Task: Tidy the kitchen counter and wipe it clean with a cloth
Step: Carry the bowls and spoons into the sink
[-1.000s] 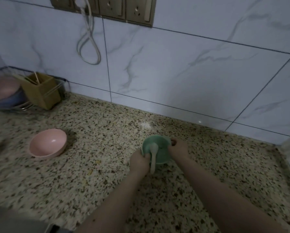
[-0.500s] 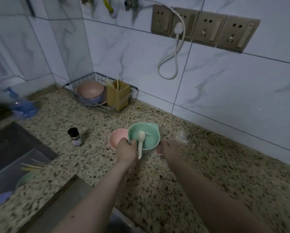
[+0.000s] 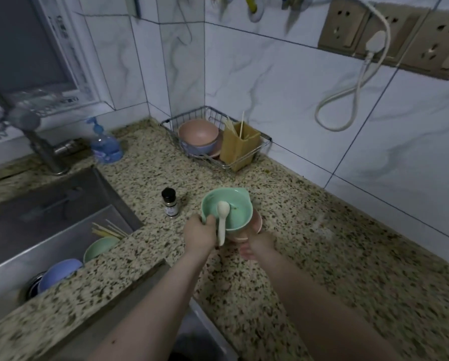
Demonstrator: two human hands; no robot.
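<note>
A person's left hand (image 3: 201,234) keeps a closed grip on the rim of a green bowl (image 3: 227,211) nested in a pink bowl (image 3: 256,225), the right hand (image 3: 257,246) cupped beneath, above the counter (image 3: 322,256). The loose spoon (image 3: 222,220) could slide out if the stack tips toward the sink (image 3: 48,217).

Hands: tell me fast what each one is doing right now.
Left hand: closed on the green bowl, thumb pinning the spoon.
Right hand: under the pink bowl, holding it from below.
</note>
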